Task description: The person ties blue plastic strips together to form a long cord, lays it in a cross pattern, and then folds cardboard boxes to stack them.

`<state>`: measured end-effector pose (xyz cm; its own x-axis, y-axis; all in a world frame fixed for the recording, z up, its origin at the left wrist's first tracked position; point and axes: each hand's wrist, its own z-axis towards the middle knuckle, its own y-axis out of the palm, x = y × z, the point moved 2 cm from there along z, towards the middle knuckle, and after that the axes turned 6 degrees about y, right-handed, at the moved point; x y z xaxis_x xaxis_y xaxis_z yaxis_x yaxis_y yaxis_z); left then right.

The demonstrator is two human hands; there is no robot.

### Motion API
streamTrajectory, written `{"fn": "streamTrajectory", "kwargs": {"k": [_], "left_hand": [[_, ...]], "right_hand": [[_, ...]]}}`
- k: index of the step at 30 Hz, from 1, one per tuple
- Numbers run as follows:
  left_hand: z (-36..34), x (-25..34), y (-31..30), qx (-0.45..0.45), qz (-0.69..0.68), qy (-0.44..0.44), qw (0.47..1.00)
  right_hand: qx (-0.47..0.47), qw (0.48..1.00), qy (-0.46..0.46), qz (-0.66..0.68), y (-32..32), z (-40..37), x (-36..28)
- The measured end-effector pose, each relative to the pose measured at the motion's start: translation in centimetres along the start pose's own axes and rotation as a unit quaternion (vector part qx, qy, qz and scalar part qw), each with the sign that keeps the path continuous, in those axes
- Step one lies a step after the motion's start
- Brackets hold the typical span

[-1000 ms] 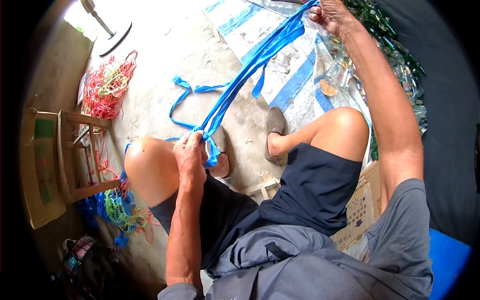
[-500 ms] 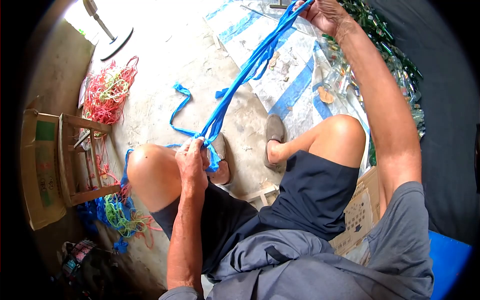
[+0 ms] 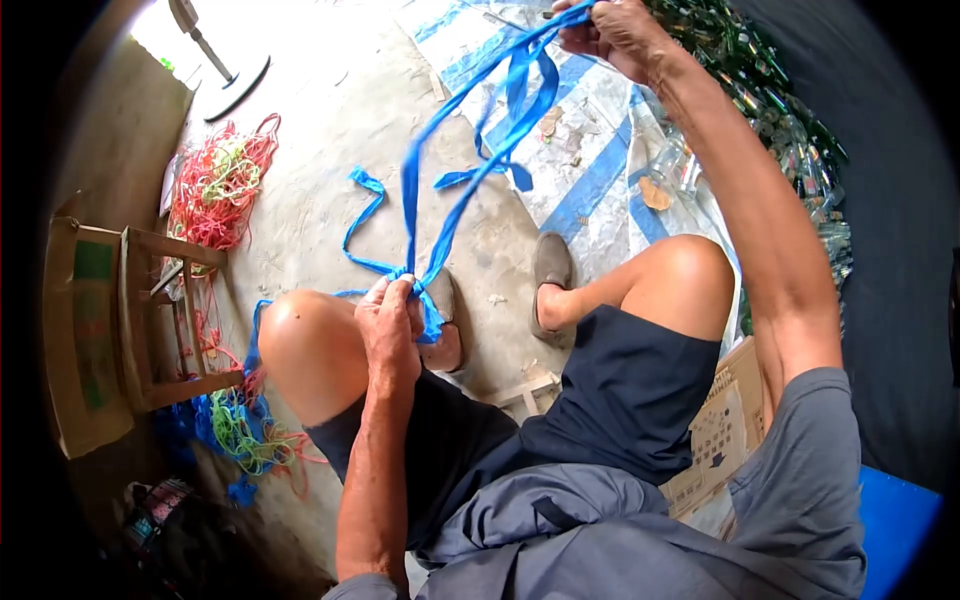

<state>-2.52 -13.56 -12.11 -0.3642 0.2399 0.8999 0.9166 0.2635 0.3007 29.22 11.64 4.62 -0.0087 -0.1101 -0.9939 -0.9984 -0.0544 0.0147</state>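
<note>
Long blue strips [image 3: 457, 208] stretch between my two hands. Beside my left knee, my left hand [image 3: 388, 318] is closed on their lower end, where they meet in a bunch with a short tail hanging down. Up at the top of the view, my right hand [image 3: 618, 36] grips the other end with the arm stretched out. Between the hands the strips hang apart in separate strands, with a loose end dangling near the middle. Another blue strip [image 3: 349, 232] runs from my left hand along the floor and curls upward.
Tangled red and yellow string [image 3: 222, 185] lies at the left by a wooden frame [image 3: 185, 390] and cardboard. Green and blue string [image 3: 240, 430] is below. Glass bottles [image 3: 760, 90] are piled at upper right beside a blue-striped sheet [image 3: 590, 180]. A round-based stand [image 3: 238, 88] is at upper left.
My right hand has moved slightly left. The blue strips, bunched tightly together before, now hang slacker and spread apart. My left hand has stayed nearly in place.
</note>
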Motion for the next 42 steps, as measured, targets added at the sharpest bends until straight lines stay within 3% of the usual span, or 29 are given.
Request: {"fn": "streamTrajectory", "kwargs": {"k": [3, 4, 6, 8, 10, 11, 12, 14, 15, 16, 18, 19, 20, 22, 24, 26, 27, 28, 30, 32, 34, 36, 38, 42], "left_hand": [[0.1, 0.3, 0.4, 0.018, -0.004, -0.013, 1.0], [-0.1, 0.2, 0.3, 0.017, -0.001, -0.018, 1.0], [0.0, 0.2, 0.4, 0.011, 0.0, -0.007, 1.0], [0.0, 0.4, 0.4, 0.013, -0.001, -0.006, 1.0], [0.0, 0.0, 0.2, 0.014, -0.002, -0.007, 1.0], [0.0, 0.0, 0.3, 0.008, 0.001, -0.006, 1.0], [-0.1, 0.0, 0.4, 0.005, 0.001, -0.007, 1.0], [0.0, 0.5, 0.5, 0.005, -0.009, -0.001, 1.0], [-0.1, 0.5, 0.6, 0.017, -0.002, -0.011, 1.0], [-0.1, 0.4, 0.4, 0.021, -0.001, -0.005, 1.0], [-0.1, 0.3, 0.6, 0.011, 0.01, 0.001, 1.0], [-0.2, 0.5, 0.7, 0.004, 0.004, 0.007, 1.0], [0.0, 0.7, 1.0, 0.001, 0.006, 0.001, 1.0], [-0.3, 0.8, 0.8, 0.013, 0.01, -0.019, 1.0], [-0.6, 0.2, 0.5, 0.016, 0.016, -0.015, 1.0], [-0.1, 0.4, 0.6, 0.009, 0.006, -0.006, 1.0], [-0.1, 0.4, 0.6, 0.001, 0.005, 0.002, 1.0], [0.0, 0.3, 0.5, 0.0, 0.0, 0.006, 1.0], [-0.2, 0.1, 0.5, -0.014, 0.001, 0.006, 1.0], [-0.1, 0.3, 0.9, -0.012, 0.005, 0.01, 1.0], [-0.3, 0.6, 0.9, -0.004, 0.002, 0.004, 1.0], [-0.8, 0.9, 1.1, 0.004, 0.009, -0.009, 1.0], [-0.7, 1.0, 1.6, -0.01, 0.019, 0.022, 1.0], [-0.6, 0.9, 1.5, -0.005, 0.016, 0.02, 1.0]], "right_hand": [[-0.138, 0.971, -0.047, 0.188, -0.9, 0.7, -1.3], [-0.204, 0.971, -0.021, 0.123, -1.3, 1.4, -0.7], [-0.034, 0.987, 0.003, -0.158, -1.2, -1.5, 1.2], [-0.001, 0.999, -0.024, 0.044, 0.5, -1.8, -0.1], [-0.138, 0.967, -0.066, 0.202, -0.3, -0.5, -0.5], [-0.002, 0.998, -0.057, 0.03, 0.4, -2.4, 0.0], [-0.037, 0.989, 0.017, -0.139, -1.4, -1.3, 2.1], [0.026, 0.995, -0.039, -0.086, -1.1, -2.0, 2.8], [-0.063, 0.998, -0.025, -0.005, -1.9, -0.7, 1.4], [-0.123, 0.987, -0.076, 0.065, -2.0, -0.7, 0.4], [-0.062, 0.985, -0.074, -0.141, -1.8, -1.4, 2.0], [-0.026, 0.977, -0.021, -0.212, -1.6, -1.7, 2.8], [0.007, 0.989, -0.016, -0.146, -2.0, -1.8, 2.4], [-0.026, 0.995, -0.095, -0.02, -2.7, -2.0, 0.7], [-0.036, 0.991, -0.043, -0.121, -3.2, -1.7, 2.8], [0.055, 0.97, 0.012, -0.236, -2.6, -2.8, 3.4], [-0.073, 0.989, -0.076, -0.101, -4.4, -1.9, 3.8], [-0.049, 0.997, -0.052, 0.017, -2.1, -3.1, 1.4], [-0.022, 0.991, -0.063, -0.115, -1.9, -4.2, 2.6], [-0.017, 0.92, 0.021, -0.392, -3.6, -3.1, 4.5], [0.013, 0.976, 0.001, -0.219, -2.9, -4.4, 4.7], [-0.032, 0.951, -0.069, -0.299, -2.7, -4.8, 5.2], [-0.079, 0.964, -0.058, -0.247, -2.0, -5.7, 5.9], [-0.118, 0.956, -0.039, -0.265, 0.1, -6.5, 7.5]]}}
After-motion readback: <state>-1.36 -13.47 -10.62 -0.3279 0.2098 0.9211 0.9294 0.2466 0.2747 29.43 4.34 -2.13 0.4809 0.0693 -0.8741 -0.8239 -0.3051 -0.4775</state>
